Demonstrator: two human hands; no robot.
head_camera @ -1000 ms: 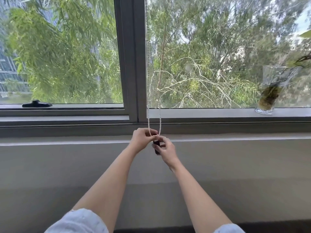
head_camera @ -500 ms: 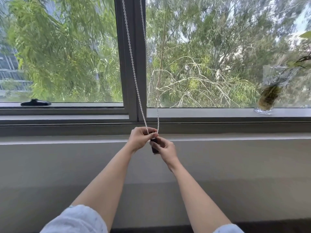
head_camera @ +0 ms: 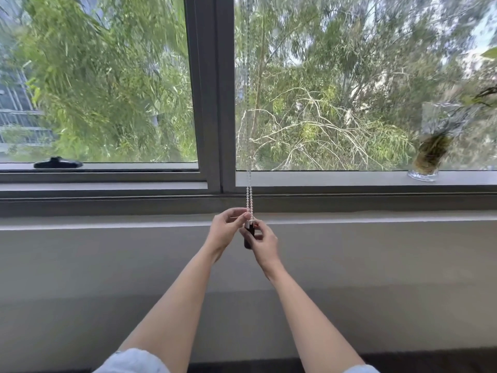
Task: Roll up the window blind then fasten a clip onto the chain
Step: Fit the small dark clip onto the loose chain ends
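Both hands meet just below the window ledge [head_camera: 349,220], near the middle of the view. The left hand [head_camera: 224,230] pinches the bead chain [head_camera: 249,195] between thumb and forefinger at its lowest point, fingers closed on it. The right hand [head_camera: 265,243] sits at four o'clock from the left, touching it, with fingers wrapped around a dark clip [head_camera: 248,236] that has a pale top end. The clip stands upright, its top right at the bottom loop of the chain; whether it is already clamped onto the beads cannot be told, since the fingers cover the joint.

The chain hangs as two strands close together, running straight up from the hands at twelve o'clock, just right of the grey window post [head_camera: 212,90], and it turns faint against the trees behind the glass. No blind fabric shows over the panes.

Far off at two o'clock from the hands, a clear glass vase [head_camera: 433,146] stands on the sill. It holds a plant whose tangled brownish roots fill the lower part, while green leaves reach out past the right edge. At ten o'clock, a black window handle [head_camera: 57,163] lies on the left frame.
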